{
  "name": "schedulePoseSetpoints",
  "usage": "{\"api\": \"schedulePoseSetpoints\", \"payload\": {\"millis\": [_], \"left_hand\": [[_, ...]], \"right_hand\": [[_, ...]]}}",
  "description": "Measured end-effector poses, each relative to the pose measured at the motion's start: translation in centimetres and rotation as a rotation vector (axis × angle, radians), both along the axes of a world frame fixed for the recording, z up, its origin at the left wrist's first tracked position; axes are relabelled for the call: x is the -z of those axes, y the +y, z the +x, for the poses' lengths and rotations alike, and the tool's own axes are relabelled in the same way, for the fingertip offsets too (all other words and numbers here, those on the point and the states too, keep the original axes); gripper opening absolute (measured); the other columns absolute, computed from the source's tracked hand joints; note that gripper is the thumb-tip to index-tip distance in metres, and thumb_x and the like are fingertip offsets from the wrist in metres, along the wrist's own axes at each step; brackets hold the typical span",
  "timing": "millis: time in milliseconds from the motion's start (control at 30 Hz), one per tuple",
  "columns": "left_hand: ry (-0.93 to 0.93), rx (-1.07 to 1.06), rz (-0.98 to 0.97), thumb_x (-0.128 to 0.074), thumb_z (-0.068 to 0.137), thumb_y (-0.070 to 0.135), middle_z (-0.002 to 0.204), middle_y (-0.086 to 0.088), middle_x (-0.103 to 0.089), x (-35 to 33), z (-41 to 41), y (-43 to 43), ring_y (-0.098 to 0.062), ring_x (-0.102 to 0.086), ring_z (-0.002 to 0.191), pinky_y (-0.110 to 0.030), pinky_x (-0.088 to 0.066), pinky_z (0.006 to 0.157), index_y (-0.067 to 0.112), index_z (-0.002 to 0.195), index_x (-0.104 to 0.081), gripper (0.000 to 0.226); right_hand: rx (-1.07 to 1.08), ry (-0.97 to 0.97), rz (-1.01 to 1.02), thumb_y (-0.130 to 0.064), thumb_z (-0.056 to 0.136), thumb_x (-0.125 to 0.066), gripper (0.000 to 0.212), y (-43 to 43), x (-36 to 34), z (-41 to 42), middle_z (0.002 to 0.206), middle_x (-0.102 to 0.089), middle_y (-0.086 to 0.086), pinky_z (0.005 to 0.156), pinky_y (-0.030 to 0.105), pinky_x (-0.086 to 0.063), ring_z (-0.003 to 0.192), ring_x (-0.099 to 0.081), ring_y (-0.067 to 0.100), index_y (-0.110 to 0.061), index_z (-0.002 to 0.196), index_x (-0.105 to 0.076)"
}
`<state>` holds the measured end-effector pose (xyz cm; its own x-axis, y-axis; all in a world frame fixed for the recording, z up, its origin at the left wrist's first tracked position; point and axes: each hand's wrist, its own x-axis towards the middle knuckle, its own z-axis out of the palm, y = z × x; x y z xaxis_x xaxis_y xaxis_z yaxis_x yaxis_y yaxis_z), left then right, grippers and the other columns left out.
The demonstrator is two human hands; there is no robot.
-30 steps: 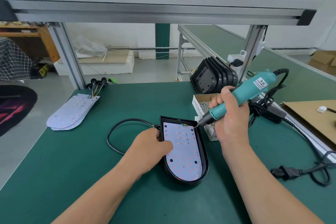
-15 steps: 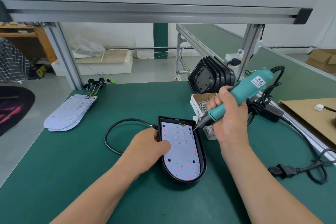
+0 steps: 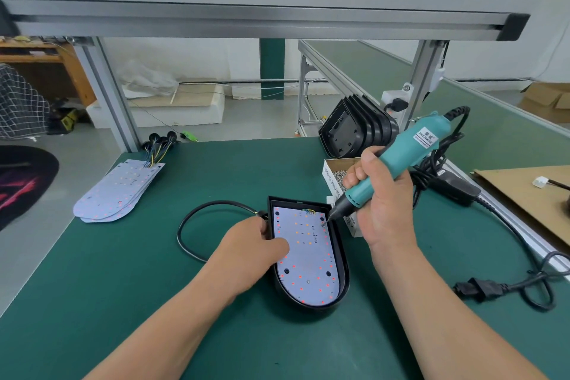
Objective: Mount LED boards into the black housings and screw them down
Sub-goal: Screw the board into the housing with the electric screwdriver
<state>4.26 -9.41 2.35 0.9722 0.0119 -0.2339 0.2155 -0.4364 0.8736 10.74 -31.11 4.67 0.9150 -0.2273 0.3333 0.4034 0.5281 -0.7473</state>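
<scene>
A black D-shaped housing [image 3: 341, 259] lies on the green mat in the middle, with a white LED board [image 3: 308, 259] seated inside it. My left hand [image 3: 246, 251] holds the housing's left edge, thumb over the rim onto the board. My right hand [image 3: 381, 197] grips a teal electric screwdriver [image 3: 404, 157], tilted, its bit touching the board near the upper right corner. A black cable [image 3: 197, 219] loops out from the housing's upper left.
A fanned stack of spare LED boards [image 3: 118, 191] lies at the left. Spare black housings [image 3: 354, 129] lean at the back right, beside an open box of screws [image 3: 337, 176]. The screwdriver's power cord and plug [image 3: 481, 288] trail right. Cardboard [image 3: 524, 194] sits far right.
The screwdriver tip has come down from just off the housing's upper right rim onto the board near that corner. My left hand has stayed on the housing.
</scene>
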Motion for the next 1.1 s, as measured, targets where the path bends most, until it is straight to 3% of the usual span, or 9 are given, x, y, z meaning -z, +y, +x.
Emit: {"api": "schedulePoseSetpoints", "payload": {"millis": [200,300,400,467,567,667,833,1100], "left_hand": [[0.003,0.013,-0.014,-0.063,0.061,0.045,0.069,0.006,-0.053,-0.1,-0.2,0.2,-0.018,-0.038,0.060,-0.036,-0.031,0.060,0.002,0.102,-0.063,0.059],[-0.012,0.024,-0.047,-0.070,0.067,0.058,0.065,0.016,-0.061,-0.4,-0.4,0.2,-0.008,-0.046,0.052,-0.029,-0.035,0.055,0.024,0.099,-0.073,0.047],[-0.108,-0.046,-0.061,-0.069,0.067,0.075,0.069,0.008,-0.066,-0.7,-0.5,0.3,-0.004,-0.057,0.061,-0.029,-0.044,0.061,0.037,0.112,-0.064,0.059],[-0.279,-0.050,-0.030,-0.069,0.074,0.070,0.064,0.009,-0.060,-0.9,-0.7,0.2,-0.001,-0.057,0.061,-0.024,-0.047,0.067,0.043,0.125,-0.055,0.059],[-0.429,0.030,-0.070,-0.078,0.087,0.047,0.061,0.013,-0.047,-1.3,-1.5,-0.2,-0.002,-0.050,0.058,-0.012,-0.045,0.064,0.048,0.128,-0.061,0.044],[-0.428,0.090,-0.007,-0.082,0.087,0.048,0.061,0.015,-0.038,-1.5,-2.3,-0.6,-0.004,-0.042,0.057,-0.014,-0.039,0.060,0.057,0.120,-0.064,0.039],[-0.406,0.071,0.011,-0.081,0.088,0.049,0.057,0.015,-0.037,-1.7,-2.7,-0.9,-0.005,-0.040,0.054,-0.027,-0.037,0.062,0.053,0.108,-0.068,0.024],[-0.402,0.054,0.029,-0.078,0.094,0.043,0.053,0.014,-0.038,-1.6,-2.9,-1.3,-0.006,-0.040,0.052,-0.026,-0.036,0.059,0.046,0.088,-0.073,0.008]], "right_hand": [[-0.040,0.008,0.106,-0.013,0.096,-0.070,0.011,-0.2,-0.8,-0.5,0.071,-0.046,0.000,0.065,0.029,-0.047,0.063,-0.047,0.018,-0.020,0.091,-0.063],[-0.054,0.016,0.163,-0.012,0.100,-0.065,0.012,-0.3,-1.3,-0.9,0.073,-0.045,0.000,0.066,0.029,-0.046,0.065,-0.045,0.017,-0.019,0.092,-0.059],[-0.069,0.035,0.240,-0.014,0.100,-0.065,0.013,-0.2,-1.7,-1.3,0.073,-0.046,-0.001,0.067,0.028,-0.045,0.065,-0.045,0.015,-0.019,0.092,-0.058],[-0.092,0.035,0.311,-0.015,0.100,-0.065,0.012,-0.1,-2.0,-1.5,0.073,-0.047,-0.003,0.067,0.028,-0.044,0.064,-0.046,0.014,-0.019,0.093,-0.056],[-0.118,0.039,0.388,-0.015,0.100,-0.063,0.012,0.2,-2.4,-1.9,0.072,-0.045,-0.004,0.067,0.027,-0.043,0.065,-0.044,0.013,-0.019,0.091,-0.056],[-0.147,0.027,0.412,-0.015,0.101,-0.061,0.011,0.7,-2.7,-2.3,0.071,-0.045,-0.004,0.066,0.026,-0.044,0.064,-0.045,0.012,-0.018,0.091,-0.057],[-0.192,0.022,0.390,-0.017,0.101,-0.061,0.012,1.7,-2.9,-3.2,0.072,-0.045,-0.005,0.065,0.026,-0.047,0.064,-0.046,0.012,-0.019,0.089,-0.059],[-0.219,0.025,0.382,-0.019,0.101,-0.062,0.016,2.1,-3.0,-3.5,0.072,-0.046,-0.005,0.067,0.025,-0.045,0.064,-0.046,0.012,-0.019,0.085,-0.063]]}}
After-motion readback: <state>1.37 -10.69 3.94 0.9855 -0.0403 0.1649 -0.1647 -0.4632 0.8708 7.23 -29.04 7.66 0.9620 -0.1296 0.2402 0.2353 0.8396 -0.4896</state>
